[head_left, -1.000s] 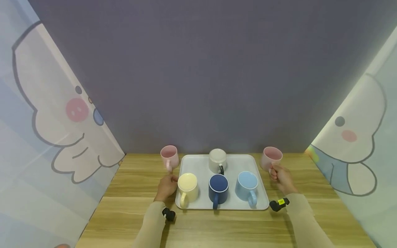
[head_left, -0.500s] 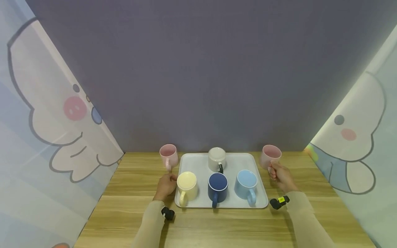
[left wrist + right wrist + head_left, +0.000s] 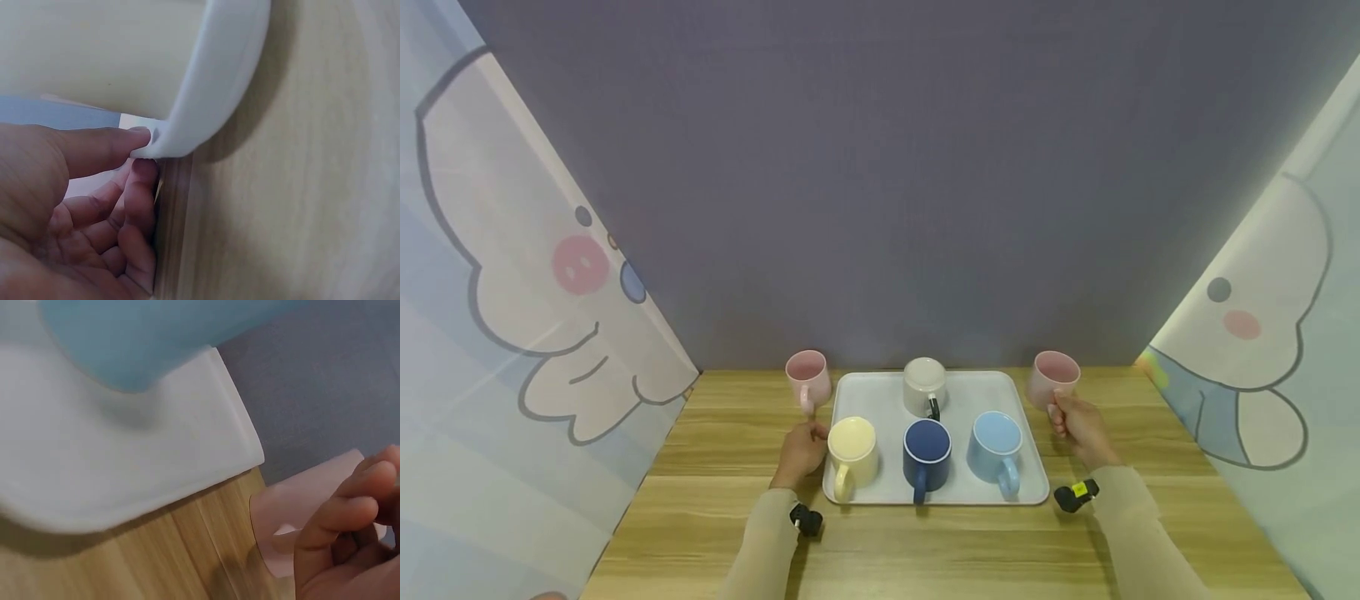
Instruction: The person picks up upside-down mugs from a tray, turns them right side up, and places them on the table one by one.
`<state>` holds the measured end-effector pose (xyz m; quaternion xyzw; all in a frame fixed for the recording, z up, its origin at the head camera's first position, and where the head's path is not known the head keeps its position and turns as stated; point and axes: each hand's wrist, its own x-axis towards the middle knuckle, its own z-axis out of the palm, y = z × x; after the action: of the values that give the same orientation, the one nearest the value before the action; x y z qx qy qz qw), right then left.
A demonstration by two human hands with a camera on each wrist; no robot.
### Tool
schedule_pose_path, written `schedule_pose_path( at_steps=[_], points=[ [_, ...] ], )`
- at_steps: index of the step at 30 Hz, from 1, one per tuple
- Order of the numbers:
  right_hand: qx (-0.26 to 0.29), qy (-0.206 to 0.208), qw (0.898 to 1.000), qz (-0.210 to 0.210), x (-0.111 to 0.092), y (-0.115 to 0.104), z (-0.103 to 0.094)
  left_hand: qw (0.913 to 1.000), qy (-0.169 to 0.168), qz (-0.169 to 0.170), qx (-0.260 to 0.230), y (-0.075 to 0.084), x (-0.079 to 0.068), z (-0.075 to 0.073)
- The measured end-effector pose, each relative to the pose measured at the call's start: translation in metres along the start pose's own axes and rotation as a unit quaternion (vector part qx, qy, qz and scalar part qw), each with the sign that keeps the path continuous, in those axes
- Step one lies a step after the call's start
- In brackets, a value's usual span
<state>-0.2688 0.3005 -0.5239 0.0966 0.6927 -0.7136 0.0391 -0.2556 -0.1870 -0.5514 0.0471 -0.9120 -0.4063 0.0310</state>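
A white tray [image 3: 887,496] lies on the wooden table. My left hand [image 3: 802,455] pinches its left rim; the left wrist view has the thumb [image 3: 103,149] on the rim and curled fingers beneath. Right of the tray stands a pink mug [image 3: 1043,385], and my right hand [image 3: 1084,429] grips its handle. In the right wrist view that mug [image 3: 300,500] rests upright on the table, with the fingers [image 3: 337,519] curled at the handle, which they partly hide. On the tray are a yellow mug [image 3: 857,454], a dark blue mug [image 3: 928,467], a light blue mug [image 3: 988,458] and a white mug [image 3: 921,396].
A second pink mug [image 3: 808,387] stands left of the tray, just beyond my left hand. A dark grey panel [image 3: 880,183] closes off the table's back edge. Printed cartoon sheets [image 3: 512,350] flank both sides. Bare wood [image 3: 940,550] lies in front of the tray.
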Motion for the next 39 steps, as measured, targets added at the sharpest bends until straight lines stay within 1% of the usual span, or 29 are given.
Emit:
schedule_pose_path(
  at_steps=[2,5,7,8,10,12,15,18,22,24,27,32,34,39],
  points=[
    [-0.039,0.023,0.999,-0.001,-0.004,0.0,0.001,1.0,0.0,-0.004,-0.005,0.0,-0.001,0.0],
    [-0.097,0.065,0.993,-0.007,-0.013,0.0,0.005,1.0,0.001,-0.002,-0.009,0.001,-0.001,0.0],
    [-0.136,0.079,0.987,-0.014,-0.02,0.0,0.008,1.0,0.002,-0.002,-0.006,0.0,-0.001,0.001],
    [-0.154,0.078,0.985,-0.014,-0.025,0.0,0.01,1.0,0.002,0.0,-0.004,0.0,-0.001,0.0],
    [-0.188,0.061,0.98,-0.016,-0.034,0.0,0.013,1.0,0.002,0.001,0.001,-0.001,-0.001,0.001],
    [-0.214,0.032,0.976,-0.019,-0.044,0.0,0.017,1.0,0.003,-0.001,0.006,-0.002,0.0,0.001],
    [-0.238,-0.003,0.971,-0.028,-0.057,0.001,0.025,0.9999,0.005,0.004,0.009,-0.003,0.0,0.001],
    [-0.268,-0.02,0.962,-0.044,-0.069,0.001,0.033,1.0,0.004,0.001,0.006,-0.002,0.0,0.0],
    [-0.309,-0.039,0.949,-0.052,-0.084,0.002,0.042,1.0,0.001,-0.001,0.003,-0.002,0.0,0.001],
    [-0.313,-0.053,0.947,-0.054,-0.088,0.003,0.046,1.0,0.003,0.006,0.005,-0.002,0.001,0.001],
    [-0.307,-0.079,0.947,-0.059,-0.091,0.005,0.051,1.0,0.004,0.006,0.006,-0.002,0.001,0.001],
    [-0.257,-0.115,0.958,-0.054,-0.092,0.008,0.056,1.0,0.001,-0.001,0.002,0.0,-0.001,0.0],
    [-0.232,-0.136,0.962,-0.053,-0.092,0.008,0.058,1.0,-0.002,-0.004,-0.002,0.001,-0.002,-0.001],
    [-0.198,-0.183,0.962,-0.051,-0.093,0.008,0.059,0.9999,-0.005,-0.009,-0.008,0.003,-0.003,-0.002]
  ],
)
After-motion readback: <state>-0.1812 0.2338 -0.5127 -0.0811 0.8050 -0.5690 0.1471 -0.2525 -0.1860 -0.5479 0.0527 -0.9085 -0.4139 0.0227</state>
